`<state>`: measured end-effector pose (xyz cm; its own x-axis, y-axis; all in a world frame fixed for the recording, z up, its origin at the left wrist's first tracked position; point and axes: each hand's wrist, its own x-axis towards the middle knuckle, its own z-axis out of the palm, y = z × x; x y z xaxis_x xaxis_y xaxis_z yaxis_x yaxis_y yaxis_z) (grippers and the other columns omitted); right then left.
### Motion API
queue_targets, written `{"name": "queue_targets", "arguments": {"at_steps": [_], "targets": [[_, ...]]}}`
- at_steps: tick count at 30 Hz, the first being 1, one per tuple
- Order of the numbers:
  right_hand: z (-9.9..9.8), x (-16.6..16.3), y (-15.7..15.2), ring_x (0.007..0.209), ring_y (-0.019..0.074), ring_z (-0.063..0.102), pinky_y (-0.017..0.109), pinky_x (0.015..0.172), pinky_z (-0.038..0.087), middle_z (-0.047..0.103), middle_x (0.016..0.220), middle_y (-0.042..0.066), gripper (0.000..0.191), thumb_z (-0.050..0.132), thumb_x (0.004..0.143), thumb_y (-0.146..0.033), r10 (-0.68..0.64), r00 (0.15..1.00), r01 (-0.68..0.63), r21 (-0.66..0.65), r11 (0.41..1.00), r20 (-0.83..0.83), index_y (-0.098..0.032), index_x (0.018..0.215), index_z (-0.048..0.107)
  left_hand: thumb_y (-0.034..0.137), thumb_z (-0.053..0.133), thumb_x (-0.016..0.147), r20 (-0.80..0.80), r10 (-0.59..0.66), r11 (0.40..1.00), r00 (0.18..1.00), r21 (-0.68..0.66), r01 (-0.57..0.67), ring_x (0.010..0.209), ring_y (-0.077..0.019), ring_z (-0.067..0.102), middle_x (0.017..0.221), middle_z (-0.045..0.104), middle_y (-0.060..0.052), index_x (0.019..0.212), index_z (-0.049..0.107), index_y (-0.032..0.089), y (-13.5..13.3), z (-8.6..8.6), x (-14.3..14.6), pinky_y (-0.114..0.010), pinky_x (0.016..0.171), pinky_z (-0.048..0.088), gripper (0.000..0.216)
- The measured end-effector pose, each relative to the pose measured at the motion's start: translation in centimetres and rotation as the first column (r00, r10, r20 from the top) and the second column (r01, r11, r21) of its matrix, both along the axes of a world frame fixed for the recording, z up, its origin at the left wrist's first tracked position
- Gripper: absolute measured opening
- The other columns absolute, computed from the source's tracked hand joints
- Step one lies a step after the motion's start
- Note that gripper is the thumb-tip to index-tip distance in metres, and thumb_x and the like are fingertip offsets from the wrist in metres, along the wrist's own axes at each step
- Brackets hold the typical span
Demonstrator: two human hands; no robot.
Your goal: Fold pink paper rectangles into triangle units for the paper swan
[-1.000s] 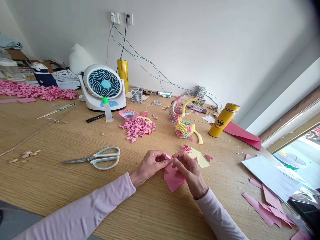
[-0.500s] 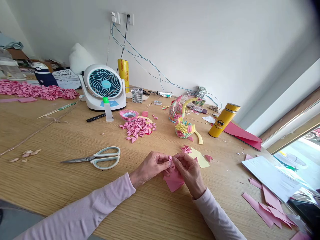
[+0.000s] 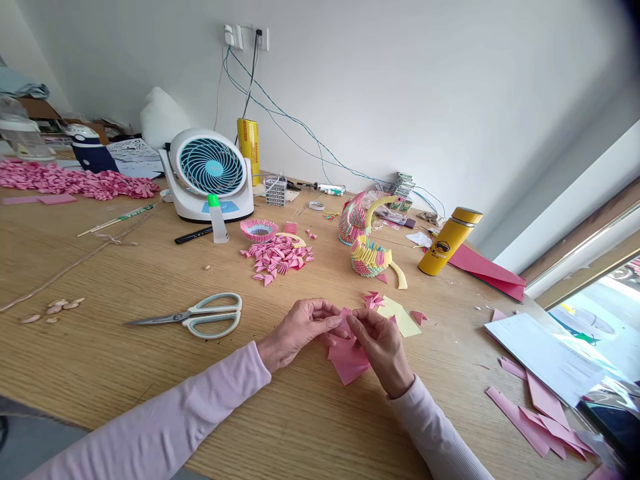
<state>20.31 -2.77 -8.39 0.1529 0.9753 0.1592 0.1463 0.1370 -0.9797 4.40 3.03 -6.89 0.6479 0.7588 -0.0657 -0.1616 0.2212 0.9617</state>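
Observation:
My left hand (image 3: 304, 328) and my right hand (image 3: 381, 341) meet above the table, both pinching one small piece of pink paper (image 3: 346, 321) between thumbs and fingers. Its folds are partly hidden by the fingertips. Just below lie pink paper sheets (image 3: 349, 364). Beyond my right hand are a yellow paper sheet (image 3: 403, 315) and a few folded pink paper triangles (image 3: 373, 300). To the left of my left hand rest scissors (image 3: 213, 316), blades a little apart.
Farther back are a heap of folded pink pieces (image 3: 280, 255), a pink paper bowl (image 3: 259, 231), a yellow-green paper basket (image 3: 370, 259), a glue bottle (image 3: 218, 223) and a fan (image 3: 211, 173). A yellow flask (image 3: 447, 243) stands right, near pink strips (image 3: 543, 427).
The small pink paper now shows a wider face between my fingertips, and my fingers have shifted slightly on it. The view has moved a little; the other things lie as before.

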Motion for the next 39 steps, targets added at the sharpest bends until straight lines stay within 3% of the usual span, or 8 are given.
{"name": "queue_targets", "arguments": {"at_steps": [7, 13, 20, 26, 32, 35, 39], "targets": [[0.7, 0.0, 0.0, 0.046, 0.0092, 0.051, 0.021, 0.043, 0.045, 0.060, 0.059, -0.002, 0.033, 0.073, 0.069, -0.048, 0.038, 0.977, -0.062, -0.112, 0.992, -0.209, -0.016, 0.074, 0.067, 0.037, 0.069, 0.078, 0.000, -0.039, 0.998, 0.999, 0.046, 0.039, 0.072, -0.0132, 0.065, 0.083, 0.071, -0.009, 0.092, 0.064, 0.009, 0.1, -0.1, -0.1, -0.024, 0.069, 0.049, 0.032], [0.6, -0.1, 0.0, 0.047, 0.0097, 0.053, 0.020, 0.043, 0.045, 0.062, 0.059, -0.001, 0.036, 0.073, 0.068, -0.050, 0.040, 0.978, -0.067, -0.129, 0.989, -0.206, -0.015, 0.074, 0.067, 0.040, 0.066, 0.080, -0.013, -0.035, 0.994, 0.999, 0.101, 0.036, 0.069, -0.0131, 0.064, 0.081, 0.070, -0.008, 0.091, 0.064, 0.010, 0.0, -0.2, 0.1, -0.025, 0.066, 0.050, 0.033], [-0.5, -0.2, 0.1, 0.054, 0.0121, 0.056, 0.021, 0.048, 0.047, 0.063, 0.064, 0.002, 0.034, 0.066, 0.077, -0.049, 0.094, 0.993, -0.098, -0.074, 0.992, -0.066, -0.015, 0.081, 0.066, 0.036, 0.070, 0.074, -0.139, 0.124, 0.949, 0.982, 0.307, -0.076, 0.059, -0.0120, 0.060, 0.070, 0.063, -0.001, 0.081, 0.057, 0.013, 0.1, -1.1, 0.6, -0.023, 0.056, 0.049, 0.027], [-0.8, -0.2, 0.1, 0.051, 0.0137, 0.055, 0.023, 0.045, 0.043, 0.063, 0.063, 0.003, 0.030, 0.060, 0.082, -0.044, -0.052, 0.985, 0.053, -0.001, 0.999, 0.166, -0.015, 0.081, 0.065, 0.028, 0.060, 0.080, -0.153, 0.136, 0.928, 0.979, 0.366, -0.072, 0.068, -0.0161, 0.064, 0.076, 0.066, -0.005, 0.085, 0.056, 0.014, -0.3, -1.0, 0.7, -0.026, 0.061, 0.052, 0.016], [0.1, -0.8, -0.1, 0.057, 0.0145, 0.054, 0.023, 0.051, 0.041, 0.062, 0.063, 0.003, 0.028, 0.053, 0.087, -0.038, -0.173, 0.905, 0.108, 0.183, 0.977, 0.388, -0.016, 0.073, 0.064, 0.021, 0.054, 0.080, -0.219, 0.279, 0.850, 0.935, 0.509, -0.134, 0.068, -0.0161, 0.064, 0.072, 0.067, -0.005, 0.082, 0.059, 0.014, -0.4, -0.9, 0.9, -0.024, 0.061, 0.049, 0.009], [0.2, -0.6, -0.1, 0.052, 0.0130, 0.050, 0.023, 0.049, 0.038, 0.055, 0.055, 0.001, 0.036, 0.050, 0.089, -0.043, -0.155, 0.928, 0.108, 0.154, 0.982, 0.339, -0.016, 0.066, 0.060, 0.021, 0.054, 0.080, -0.223, 0.289, 0.827, 0.931, 0.548, -0.126, 0.069, -0.0158, 0.064, 0.074, 0.068, -0.005, 0.081, 0.060, 0.014, -0.4, -0.8, 0.8, -0.023, 0.062, 0.049, 0.009], [-0.1, 0.0, 0.3, 0.058, 0.0148, 0.056, 0.024, 0.054, 0.044, 0.062, 0.062, 0.003, 0.033, 0.058, 0.084, -0.046, -0.007, 0.993, 0.003, 0.039, 0.999, 0.116, -0.015, 0.073, 0.062, 0.022, 0.053, 0.081, -0.225, 0.282, 0.812, 0.933, 0.573, -0.107, 0.069, -0.0149, 0.064, 0.075, 0.068, -0.004, 0.080, 0.061, 0.014, -0.6, -0.8, 0.7, -0.022, 0.062, 0.048, 0.010]]}}
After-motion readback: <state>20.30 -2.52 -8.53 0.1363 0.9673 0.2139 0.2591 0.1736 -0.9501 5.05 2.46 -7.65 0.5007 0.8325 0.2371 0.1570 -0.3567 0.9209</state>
